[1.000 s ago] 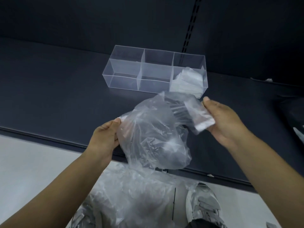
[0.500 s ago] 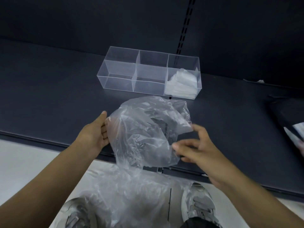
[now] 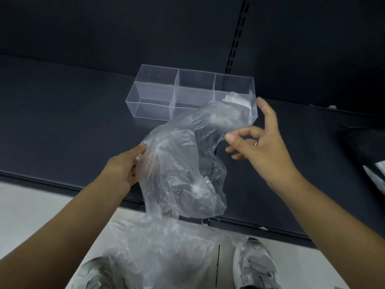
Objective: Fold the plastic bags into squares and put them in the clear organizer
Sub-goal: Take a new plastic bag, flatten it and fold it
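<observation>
Bag of crumpled clear plastic (image 3: 177, 163) is gripped by the left hand (image 3: 123, 170) and pinched by the right hand (image 3: 268, 147) in front of the clear rectangular organizer (image 3: 152, 110).

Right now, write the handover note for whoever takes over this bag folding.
Left hand: grip on the left edge of the bag.
Right hand: pinches its top right edge.
The bag hangs crumpled over the shelf, unfolded.
Done: folded bags sit in the right end of the organizer.
Left: fold this one, store it, then the loose bags by the feet.
</observation>
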Tool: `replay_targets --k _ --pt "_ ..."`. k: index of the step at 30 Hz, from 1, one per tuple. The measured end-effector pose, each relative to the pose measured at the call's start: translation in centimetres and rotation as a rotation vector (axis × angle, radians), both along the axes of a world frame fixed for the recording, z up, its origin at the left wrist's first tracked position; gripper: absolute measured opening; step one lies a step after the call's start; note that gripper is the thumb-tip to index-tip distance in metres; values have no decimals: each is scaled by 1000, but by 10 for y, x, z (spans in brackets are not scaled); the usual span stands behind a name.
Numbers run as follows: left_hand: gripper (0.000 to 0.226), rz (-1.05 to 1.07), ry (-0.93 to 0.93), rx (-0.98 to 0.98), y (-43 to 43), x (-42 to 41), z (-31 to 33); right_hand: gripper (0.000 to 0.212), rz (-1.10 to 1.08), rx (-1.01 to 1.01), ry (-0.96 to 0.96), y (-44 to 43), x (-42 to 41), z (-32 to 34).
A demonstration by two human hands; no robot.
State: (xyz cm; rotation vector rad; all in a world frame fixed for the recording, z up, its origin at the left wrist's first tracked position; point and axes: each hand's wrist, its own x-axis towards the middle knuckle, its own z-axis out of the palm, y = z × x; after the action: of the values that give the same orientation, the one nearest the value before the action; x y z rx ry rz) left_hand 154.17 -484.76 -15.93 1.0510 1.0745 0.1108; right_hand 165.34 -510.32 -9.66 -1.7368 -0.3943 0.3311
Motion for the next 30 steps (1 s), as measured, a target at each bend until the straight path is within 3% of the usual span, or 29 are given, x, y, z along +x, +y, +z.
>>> replay_targets --k 4,10,16,22,25,28,30 --pt "17 27 -1 17 0 4 3 58 -136 -113 -37 9 19 -2" --pt "27 48 -24 28 0 8 3 42 -163 -82 401 24 56 8" --pt "21 111 -1 26 5 13 2 6 -261 -95 384 39 74 5" --pt "21 159 -7 91 15 11 -3 6 -358 20 453 -1 75 -2" --pt "9 126 13 172 9 12 -5 5 -450 50 467 -24 68 -10" --pt "14 107 4 209 5 16 -2 4 -635 66 344 -39 62 -15" --pt "22 84 -22 154 6 14 4 3 -649 49 217 -44 49 -18"
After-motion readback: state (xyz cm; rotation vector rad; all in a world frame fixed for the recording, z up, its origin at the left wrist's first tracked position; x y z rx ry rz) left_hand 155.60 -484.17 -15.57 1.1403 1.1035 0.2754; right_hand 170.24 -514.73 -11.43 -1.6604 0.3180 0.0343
